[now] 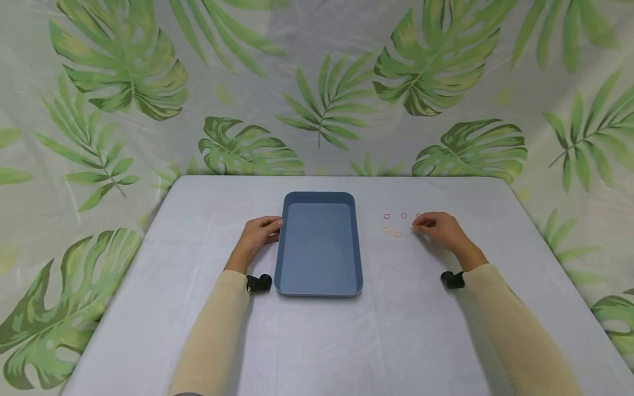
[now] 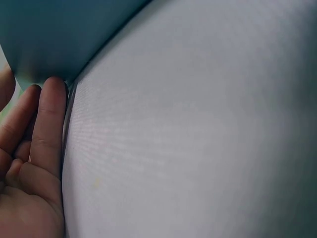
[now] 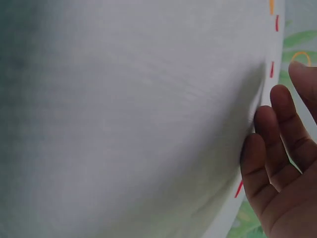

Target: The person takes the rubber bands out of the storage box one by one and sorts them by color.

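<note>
My left hand [image 1: 257, 235] rests at the left side of a blue rectangular tray [image 1: 318, 292]. In the left wrist view its fairly straight fingers [image 2: 49, 116] touch the tray's outer wall. To the right of the tray, my right hand [image 1: 442, 230] pinches an orange rubber band [image 3: 300, 52] between thumb and fingertip; its loop stands up past the tip in the right wrist view. The other fingers of that hand are gently bent. Several red and orange rubber bands lie on the table nearby, including a red rubber band [image 1: 387, 218] and an orange rubber band [image 1: 397, 236].
A white cloth covers the table [image 1: 317, 346], whose far edge meets a leaf-patterned curtain [image 1: 342, 154]. Small black cameras sit at both wrists, one beside the tray's near left corner. One red band is partly hidden behind the right hand.
</note>
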A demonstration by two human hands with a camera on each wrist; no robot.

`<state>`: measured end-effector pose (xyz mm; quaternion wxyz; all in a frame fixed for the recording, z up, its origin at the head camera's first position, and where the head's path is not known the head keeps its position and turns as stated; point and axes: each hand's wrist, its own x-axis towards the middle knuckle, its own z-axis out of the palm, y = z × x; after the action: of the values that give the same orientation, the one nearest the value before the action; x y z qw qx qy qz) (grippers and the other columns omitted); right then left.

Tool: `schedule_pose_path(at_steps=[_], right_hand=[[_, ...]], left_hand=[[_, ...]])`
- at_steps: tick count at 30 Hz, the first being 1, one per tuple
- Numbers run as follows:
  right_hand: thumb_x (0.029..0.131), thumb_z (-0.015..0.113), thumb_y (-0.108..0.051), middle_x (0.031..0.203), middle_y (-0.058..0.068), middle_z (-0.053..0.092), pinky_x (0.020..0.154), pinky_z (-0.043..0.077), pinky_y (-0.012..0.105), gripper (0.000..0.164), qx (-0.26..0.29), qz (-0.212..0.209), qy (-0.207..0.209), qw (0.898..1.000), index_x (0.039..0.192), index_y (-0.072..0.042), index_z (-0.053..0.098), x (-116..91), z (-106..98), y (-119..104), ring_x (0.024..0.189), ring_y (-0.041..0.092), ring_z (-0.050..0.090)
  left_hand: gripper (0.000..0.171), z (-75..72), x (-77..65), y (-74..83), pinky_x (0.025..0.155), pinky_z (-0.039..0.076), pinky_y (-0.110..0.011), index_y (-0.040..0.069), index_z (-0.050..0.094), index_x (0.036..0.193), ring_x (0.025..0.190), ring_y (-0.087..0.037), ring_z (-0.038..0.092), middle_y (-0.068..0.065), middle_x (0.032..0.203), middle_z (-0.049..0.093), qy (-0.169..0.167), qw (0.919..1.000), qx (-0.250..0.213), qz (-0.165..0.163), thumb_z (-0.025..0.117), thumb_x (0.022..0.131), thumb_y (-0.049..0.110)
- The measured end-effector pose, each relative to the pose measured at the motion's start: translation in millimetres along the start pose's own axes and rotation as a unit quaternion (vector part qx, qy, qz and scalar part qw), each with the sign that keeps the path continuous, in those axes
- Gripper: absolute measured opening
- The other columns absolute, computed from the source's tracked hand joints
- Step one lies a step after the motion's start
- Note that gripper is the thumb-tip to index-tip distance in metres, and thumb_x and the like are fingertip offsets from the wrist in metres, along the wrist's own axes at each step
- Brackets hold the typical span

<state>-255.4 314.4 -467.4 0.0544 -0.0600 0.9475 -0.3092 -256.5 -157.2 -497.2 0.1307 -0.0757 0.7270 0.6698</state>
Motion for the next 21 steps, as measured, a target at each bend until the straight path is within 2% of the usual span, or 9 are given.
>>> schedule_pose_path(at_steps=[7,14,21], right_hand=[[0.093,0.068,-0.015,0.117,0.021,0.070,0.086,0.052,0.039,0.014,-0.019,-0.021,-0.001,1.000,0.101,-0.005,0.074,1.6,5.1,-0.3,0.105,0.035,0.063],[0.092,0.068,-0.013,0.107,0.017,0.072,0.078,0.049,0.032,0.013,-0.042,-0.030,-0.003,0.999,0.100,-0.006,0.075,3.6,6.8,0.8,0.091,0.026,0.060],[0.093,0.067,-0.013,0.113,0.020,0.071,0.086,0.051,0.040,0.018,-0.046,-0.032,-0.010,0.998,0.107,-0.004,0.074,4.9,6.8,2.2,0.100,0.031,0.062]], left_hand=[[0.042,1.0,-0.7,0.2,0.088,0.061,-0.022,0.001,0.061,0.133,0.100,-0.004,0.064,-0.020,0.136,0.060,0.002,1.0000,0.000,0.003,0.065,0.098,0.023],[0.039,1.7,-1.8,0.8,0.087,0.061,-0.022,0.001,0.062,0.132,0.096,-0.003,0.065,-0.019,0.133,0.061,0.004,1.0000,-0.003,0.003,0.064,0.098,0.020],[0.040,1.5,-1.2,1.1,0.087,0.061,-0.022,0.000,0.062,0.131,0.095,-0.003,0.066,-0.019,0.132,0.061,0.004,1.0000,-0.004,0.004,0.065,0.098,0.021]])
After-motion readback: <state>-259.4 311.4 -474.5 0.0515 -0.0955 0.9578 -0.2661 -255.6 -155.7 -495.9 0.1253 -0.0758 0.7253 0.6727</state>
